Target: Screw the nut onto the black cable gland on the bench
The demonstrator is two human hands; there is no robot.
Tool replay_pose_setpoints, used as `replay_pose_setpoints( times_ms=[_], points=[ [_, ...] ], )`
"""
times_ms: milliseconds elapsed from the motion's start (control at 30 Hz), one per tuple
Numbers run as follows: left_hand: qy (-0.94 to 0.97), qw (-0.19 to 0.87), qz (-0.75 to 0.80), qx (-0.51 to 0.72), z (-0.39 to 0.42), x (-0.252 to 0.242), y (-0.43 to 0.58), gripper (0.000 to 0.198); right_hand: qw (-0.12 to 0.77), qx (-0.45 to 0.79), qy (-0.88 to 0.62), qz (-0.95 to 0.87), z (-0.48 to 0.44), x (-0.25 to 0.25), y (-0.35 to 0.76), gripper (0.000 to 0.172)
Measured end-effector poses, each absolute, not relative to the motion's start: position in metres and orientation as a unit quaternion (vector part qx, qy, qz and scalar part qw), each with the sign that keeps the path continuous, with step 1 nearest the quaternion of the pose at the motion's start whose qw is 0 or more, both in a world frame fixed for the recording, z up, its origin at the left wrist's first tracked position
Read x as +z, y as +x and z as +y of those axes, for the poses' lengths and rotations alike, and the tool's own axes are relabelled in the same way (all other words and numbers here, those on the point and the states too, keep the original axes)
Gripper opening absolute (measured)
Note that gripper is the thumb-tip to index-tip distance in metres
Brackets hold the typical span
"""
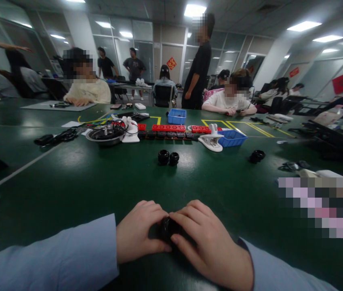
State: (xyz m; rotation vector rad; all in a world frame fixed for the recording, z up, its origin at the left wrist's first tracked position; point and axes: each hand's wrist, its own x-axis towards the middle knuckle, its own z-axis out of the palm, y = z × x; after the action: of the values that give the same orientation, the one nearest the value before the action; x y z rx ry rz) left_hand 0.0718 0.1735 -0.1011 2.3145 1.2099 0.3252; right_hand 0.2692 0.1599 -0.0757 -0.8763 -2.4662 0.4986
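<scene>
My left hand (139, 232) and my right hand (207, 240) meet at the near edge of a dark green table (98, 178). Both are curled around one small black round part (167, 227), mostly hidden between the fingers. Farther out on the table stand two black round parts (168, 157) side by side, untouched. Another black part (257, 156) lies to the right of them.
A red power strip row (168, 128), two blue bins (177, 116) (232, 138), white clamp-like devices (212, 141) and a metal bowl with cables (106, 135) sit mid-table. Several people sit or stand beyond. A blurred patch (323, 210) covers the right.
</scene>
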Motion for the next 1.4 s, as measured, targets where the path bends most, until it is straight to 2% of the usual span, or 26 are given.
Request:
replay_pose_setpoints(
  times_ms=[567, 667, 900, 1133, 1233, 1400],
  points=[
    [0.853, 0.251, 0.439, 0.133, 0.173, -0.104, 0.071, 0.033, 0.231, 0.172, -0.312, -0.905, 0.160, -0.078, 0.268, 0.024],
    [0.854, 0.247, 0.437, 0.140, 0.173, -0.106, 0.071, 0.031, 0.224, 0.145, -0.298, -0.916, 0.159, -0.079, 0.265, 0.029],
    [0.851, 0.248, 0.446, 0.127, 0.174, -0.105, 0.073, 0.027, 0.207, 0.099, -0.250, -0.941, 0.155, -0.079, 0.260, 0.051],
    [0.855, 0.255, 0.433, 0.125, 0.173, -0.105, 0.072, 0.024, 0.141, 0.042, -0.176, -0.973, 0.153, -0.083, 0.259, 0.042],
    [0.852, 0.256, 0.437, 0.132, 0.173, -0.105, 0.072, 0.025, 0.158, 0.040, -0.150, -0.975, 0.152, -0.087, 0.262, 0.044],
    [0.847, 0.266, 0.440, 0.135, 0.174, -0.105, 0.069, 0.030, 0.209, 0.080, -0.209, -0.952, 0.164, -0.085, 0.273, 0.064]
  ],
)
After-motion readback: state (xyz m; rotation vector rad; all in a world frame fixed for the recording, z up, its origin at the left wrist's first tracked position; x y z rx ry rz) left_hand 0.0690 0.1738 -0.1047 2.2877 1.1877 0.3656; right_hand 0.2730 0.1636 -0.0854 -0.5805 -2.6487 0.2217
